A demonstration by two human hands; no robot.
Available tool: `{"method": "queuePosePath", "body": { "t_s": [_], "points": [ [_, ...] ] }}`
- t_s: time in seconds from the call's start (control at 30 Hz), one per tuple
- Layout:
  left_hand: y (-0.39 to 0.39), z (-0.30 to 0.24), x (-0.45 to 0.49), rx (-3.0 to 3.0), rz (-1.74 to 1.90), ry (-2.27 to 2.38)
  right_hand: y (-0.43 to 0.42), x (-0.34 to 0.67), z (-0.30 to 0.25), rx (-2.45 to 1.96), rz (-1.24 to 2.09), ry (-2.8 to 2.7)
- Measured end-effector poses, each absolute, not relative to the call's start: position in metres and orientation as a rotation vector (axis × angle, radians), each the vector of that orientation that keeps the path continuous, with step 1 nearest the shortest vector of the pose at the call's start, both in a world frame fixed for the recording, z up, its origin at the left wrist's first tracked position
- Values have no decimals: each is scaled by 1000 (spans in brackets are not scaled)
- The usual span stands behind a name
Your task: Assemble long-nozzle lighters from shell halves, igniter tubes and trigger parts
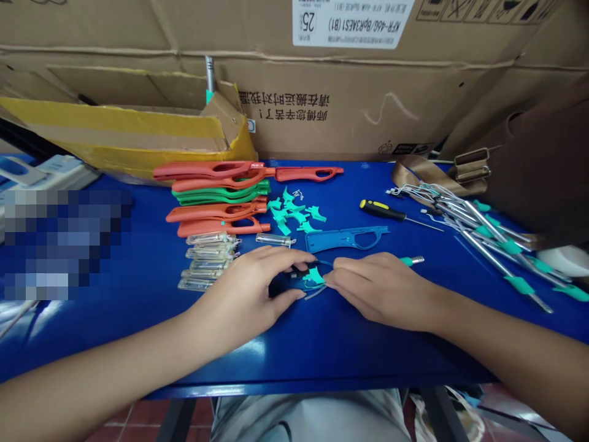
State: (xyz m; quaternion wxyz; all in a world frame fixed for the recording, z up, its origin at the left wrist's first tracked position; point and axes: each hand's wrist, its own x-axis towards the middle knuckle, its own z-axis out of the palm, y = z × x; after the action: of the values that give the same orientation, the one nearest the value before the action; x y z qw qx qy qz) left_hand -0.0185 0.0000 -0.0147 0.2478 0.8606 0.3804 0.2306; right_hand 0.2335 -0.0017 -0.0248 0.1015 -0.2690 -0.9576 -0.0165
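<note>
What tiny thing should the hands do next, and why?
Maybe the right hand should gently settle the small teal piece before reaching for the blue shell. The right fingertips are right at that piece, the left hand curves around the same spot, and the blue shell lies just beyond both hands.

What lies around the teal piece [315, 276] is mostly hidden; the top edge crops the white label [351, 23].

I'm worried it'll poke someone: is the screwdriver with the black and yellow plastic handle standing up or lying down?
Lying down: the screwdriver has its handle and metal shaft stretched along the blue tabletop.
</note>
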Motion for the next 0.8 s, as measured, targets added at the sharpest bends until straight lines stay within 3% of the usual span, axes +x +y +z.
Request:
{"method": "queuePosePath", "body": {
  "t_s": [0.2,0.8],
  "points": [
    [-4,-12,-20,2444,562,1039,-5,231,-21,-720,-193,-2853],
    [-4,-9,-15,2254,528,1120,-5,229,-16,-722,-145,-2902]
  ]
}}
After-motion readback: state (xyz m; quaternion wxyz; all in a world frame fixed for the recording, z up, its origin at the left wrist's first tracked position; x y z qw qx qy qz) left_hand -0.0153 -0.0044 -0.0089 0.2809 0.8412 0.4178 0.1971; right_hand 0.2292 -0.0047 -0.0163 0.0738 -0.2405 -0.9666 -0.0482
